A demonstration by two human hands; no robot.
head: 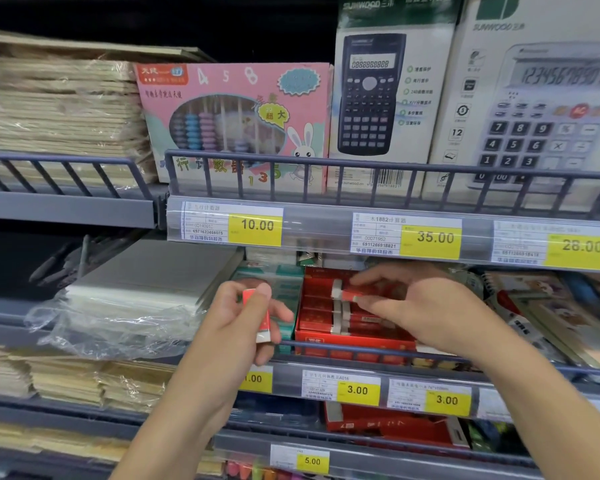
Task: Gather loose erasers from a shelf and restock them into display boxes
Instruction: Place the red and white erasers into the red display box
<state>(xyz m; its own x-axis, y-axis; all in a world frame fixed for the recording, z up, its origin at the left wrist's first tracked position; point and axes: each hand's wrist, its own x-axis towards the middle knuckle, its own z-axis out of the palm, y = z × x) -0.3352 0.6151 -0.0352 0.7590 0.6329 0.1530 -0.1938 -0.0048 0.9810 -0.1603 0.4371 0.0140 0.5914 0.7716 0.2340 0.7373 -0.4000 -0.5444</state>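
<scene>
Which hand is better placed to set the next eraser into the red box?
Right. The right hand is over the red display box, pinching an eraser just above the rows inside. The left hand holds another eraser off to the box's left side.

A pink abacus box (234, 123) beside two boxed calculators (388, 98) — yellow price tags (430, 241) below.
</scene>
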